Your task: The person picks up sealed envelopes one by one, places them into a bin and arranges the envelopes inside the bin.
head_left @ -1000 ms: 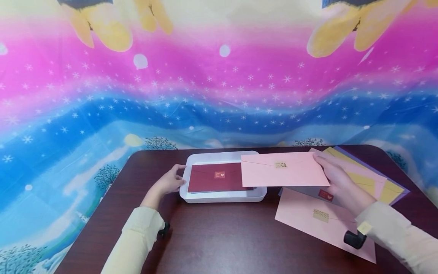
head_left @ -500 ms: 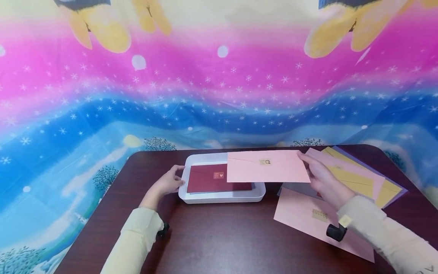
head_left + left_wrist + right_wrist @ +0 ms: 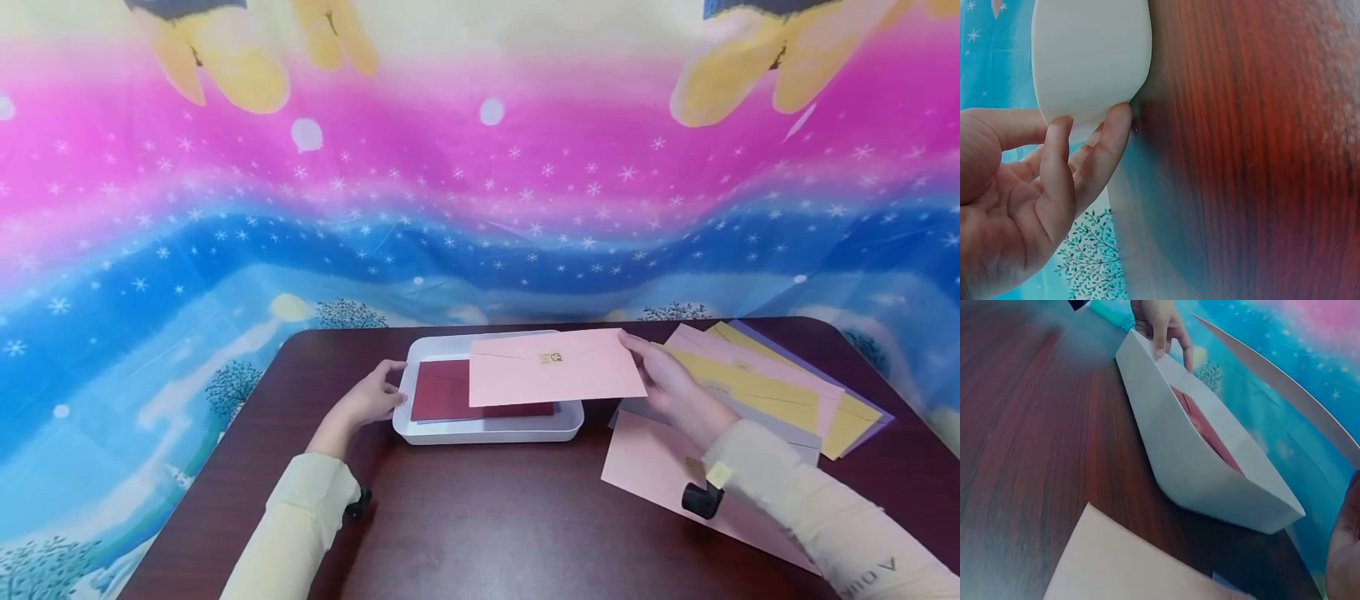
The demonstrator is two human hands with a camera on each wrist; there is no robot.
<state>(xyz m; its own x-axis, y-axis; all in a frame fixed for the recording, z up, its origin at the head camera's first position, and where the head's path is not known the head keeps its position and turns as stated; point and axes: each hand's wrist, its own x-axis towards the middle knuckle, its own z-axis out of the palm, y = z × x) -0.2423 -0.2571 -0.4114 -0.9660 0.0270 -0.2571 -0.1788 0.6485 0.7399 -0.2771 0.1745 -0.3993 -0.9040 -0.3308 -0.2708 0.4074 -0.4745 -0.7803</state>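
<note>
My right hand (image 3: 672, 382) grips a pink envelope (image 3: 555, 379) by its right end, with a small gold sticker on its face. It is held over the white tray (image 3: 487, 435), overlapping its right part in the head view. In the right wrist view, the pink envelope (image 3: 1285, 387) stands above the tray and apart from it. Inside the tray lies a dark red envelope (image 3: 442, 396), partly hidden, with a bluish edge beneath. My left hand (image 3: 371, 397) holds the tray's left end; in the left wrist view its fingertips (image 3: 1060, 125) are at the tray wall (image 3: 1094, 62).
On the right, a fanned pile has yellow envelopes (image 3: 757, 387), a pink envelope (image 3: 697, 340) and purple edges. Nearer lies another pink envelope (image 3: 645, 462), partly under the right forearm. The dark wooden table (image 3: 487, 517) meets a painted backdrop (image 3: 480, 208) behind.
My right hand has carried the pink envelope leftward from the pile side to over the tray, covering more of the red envelope. My left hand has stayed at the tray's left end.
</note>
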